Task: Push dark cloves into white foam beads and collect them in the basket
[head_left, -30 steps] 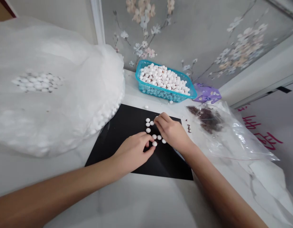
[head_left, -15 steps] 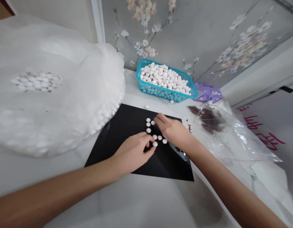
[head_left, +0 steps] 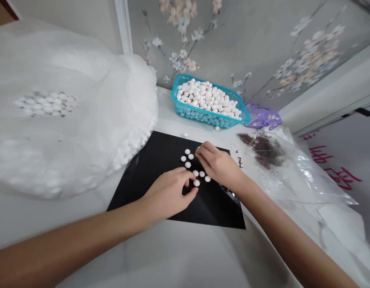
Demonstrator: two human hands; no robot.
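Small white balls lie in a loose group on a black sheet (head_left: 152, 176). My left hand (head_left: 170, 194) reaches in from the left, its thumb and fingertips closed around the sides of one white ball (head_left: 196, 183). Above and to the right, my right hand (head_left: 217, 162) has its fingers pinched together. A sliver of a white ball (head_left: 198, 148) shows at those fingertips; the rest is hidden. Between the hands sit several more balls, among them a white ball (head_left: 187, 165) and a white ball (head_left: 202, 174).
A large translucent bag (head_left: 92, 100) of white balls bulges over the left side. Behind the sheet stands a blue basket (head_left: 197, 116) full of balls, beside a purple packet (head_left: 264, 116). A clear bag (head_left: 305, 176) with brown shreds lies at right on the white table (head_left: 164, 248).
One white ball near the top of the group has shifted left, and its neighbour slightly left and down. My right hand has risen a little. My left hand stays nearly still.
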